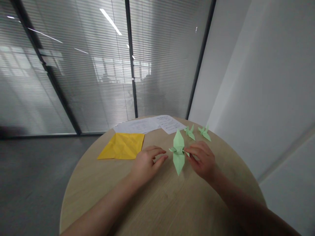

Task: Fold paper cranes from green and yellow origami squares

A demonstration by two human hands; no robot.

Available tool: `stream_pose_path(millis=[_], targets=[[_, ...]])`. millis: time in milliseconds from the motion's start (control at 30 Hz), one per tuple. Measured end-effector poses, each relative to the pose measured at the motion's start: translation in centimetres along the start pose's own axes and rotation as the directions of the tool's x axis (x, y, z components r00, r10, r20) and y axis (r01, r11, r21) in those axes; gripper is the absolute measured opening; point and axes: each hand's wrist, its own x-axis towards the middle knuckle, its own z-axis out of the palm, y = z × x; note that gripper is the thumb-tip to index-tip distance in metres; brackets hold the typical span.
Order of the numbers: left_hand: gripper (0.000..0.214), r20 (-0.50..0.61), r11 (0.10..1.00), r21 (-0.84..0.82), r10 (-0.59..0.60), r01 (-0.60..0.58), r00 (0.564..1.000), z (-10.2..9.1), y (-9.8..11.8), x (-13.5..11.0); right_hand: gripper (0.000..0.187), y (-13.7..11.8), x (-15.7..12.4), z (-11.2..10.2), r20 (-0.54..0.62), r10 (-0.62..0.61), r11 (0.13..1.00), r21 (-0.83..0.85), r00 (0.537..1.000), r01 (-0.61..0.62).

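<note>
A light green folded paper crane [178, 151] lies flat on the round wooden table [157, 200], wings pointing away and toward me. My right hand [203, 160] pinches its right side near the middle fold. Just to the left of the crane rests my left hand [147, 162], fingers loosely curled, thumb and forefinger apart, holding nothing. A creased yellow paper square [121, 146] lies flat to the left of that hand.
Two smaller green paper cranes [190, 132] [205, 133] stand at the far right of the table. White printed sheets [150, 125] lie at the far edge. Behind are glass walls with blinds [98, 65]; a white wall [258, 82] is at right.
</note>
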Motion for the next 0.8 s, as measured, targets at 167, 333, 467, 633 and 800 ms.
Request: stream_pose_path(millis=[167,333,467,633,800], targets=[[0.017,-0.046,0.997,-0.077,0.009,-0.013,0.999,-0.1,0.7,0.2,0.019,-0.6,0.0,0.7,0.047,-0.037,0.999,0.020,0.998,0.036],[0.013,-0.098,0.988,-0.156,-0.025,0.009,0.995,-0.3,1.0,0.3,0.020,-1.0,0.1,0.8,0.072,-0.047,0.999,0.014,0.996,0.046],[0.011,-0.093,0.976,-0.216,-0.060,0.039,0.994,-0.6,1.3,0.3,0.021,-0.9,-0.1,0.9,0.084,-0.021,1.000,0.024,0.996,0.019],[0.010,-0.102,0.951,-0.300,-0.114,0.079,0.988,-0.7,1.5,0.3,0.022,-1.1,-0.1,1.1,0.114,-0.018,0.999,0.040,0.993,0.014],[0.010,-0.104,0.915,-0.381,-0.187,0.135,0.977,-0.5,1.4,0.3,0.021,-1.2,-0.4,1.5,0.133,-0.043,0.998,0.049,0.990,0.037]])
